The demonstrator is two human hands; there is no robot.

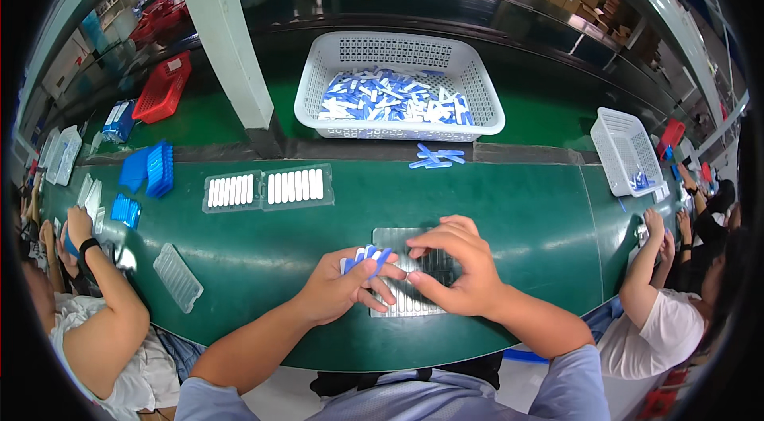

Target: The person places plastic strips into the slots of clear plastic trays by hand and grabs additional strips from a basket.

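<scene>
My left hand (328, 290), palm turned up, grips a small bunch of flat, round-ended blue-and-white strips (369, 260). Their ends fan out past my thumb. Just right of them is my right hand (469, 268), its thumb and fingers apart; I see nothing held in it. Beneath both hands lies a clear plastic tray (388, 236) with narrow slots. Pale strips appear to sit in its near part, but my hands cover much of it.
A white basket (398, 132) full of blue and white strips stands beyond, with loose strips (436, 156) before it. Left are a filled clear case (261, 196), another clear tray (177, 278), blue trays (159, 169) and a post (227, 39). People work on both sides.
</scene>
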